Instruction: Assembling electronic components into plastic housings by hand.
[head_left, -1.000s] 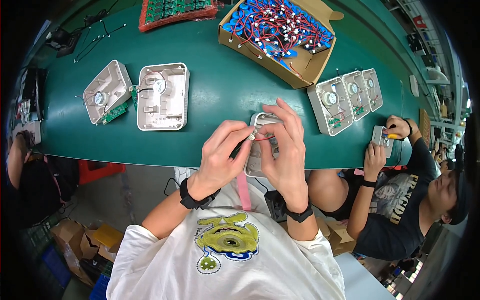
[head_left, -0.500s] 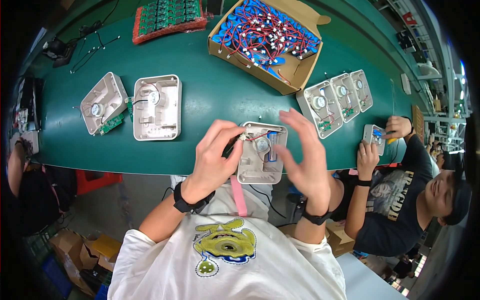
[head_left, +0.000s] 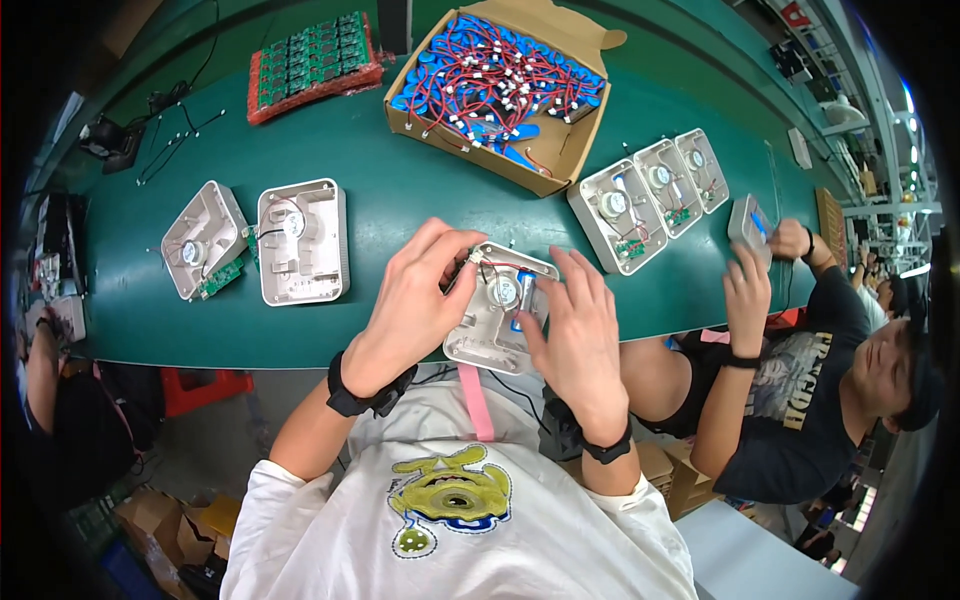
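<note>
An off-white plastic housing (head_left: 470,348) lies tilted at the table's front edge, between my hands. Inside it are a round speaker (head_left: 503,291) with thin wires and a blue cylindrical battery (head_left: 522,300) with a red lead. My left hand (head_left: 412,305) pinches a small white connector (head_left: 474,257) at the housing's upper left corner; its fingers partly hide it. My right hand (head_left: 580,345) curls around the housing's right wall, with the thumb beside the battery and the fingers near the upper right corner.
A cardboard box (head_left: 540,180) of blue batteries with red leads stands ahead. Green circuit boards (head_left: 315,65) lie on red wrap at the far left. Two open housings (head_left: 335,240) sit left, three (head_left: 600,240) right. A co-worker's hand (head_left: 748,290) is at another housing on the right.
My right hand has come down from above onto the housing's right side. The housing now sits more tilted, and my left hand keeps its pinch. The co-worker's hands have shifted.
</note>
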